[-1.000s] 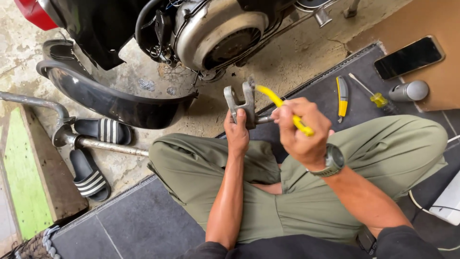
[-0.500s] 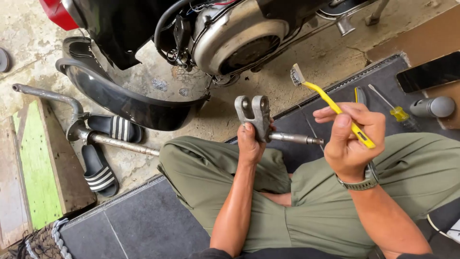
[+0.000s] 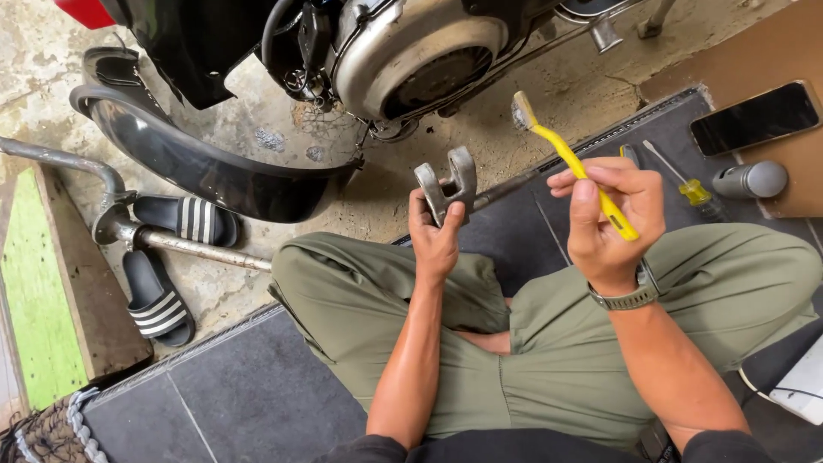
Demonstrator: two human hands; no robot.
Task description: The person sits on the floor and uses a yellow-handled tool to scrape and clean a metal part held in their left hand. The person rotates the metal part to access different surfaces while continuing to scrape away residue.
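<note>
My left hand (image 3: 435, 236) grips a grey forked metal bracket (image 3: 447, 183) and holds it upright above my knees. My right hand (image 3: 610, 220) holds a yellow-handled brush (image 3: 573, 163) with its worn bristle head pointing up and left, a hand's width to the right of the bracket and apart from it. A watch sits on my right wrist. I sit cross-legged in olive trousers (image 3: 549, 343) on a dark mat (image 3: 240, 403).
A scooter engine (image 3: 411, 51) and a black fender (image 3: 206, 171) lie ahead on the concrete. A metal pipe (image 3: 171, 243) and two striped sandals (image 3: 159, 291) are at left. A phone (image 3: 754, 116), a grey canister (image 3: 750, 180) and a yellow screwdriver (image 3: 686, 182) lie at right.
The brush has come away from the bracket and my right hand has lifted it up and to the right. My left hand kept hold of the bracket and raised it slightly.
</note>
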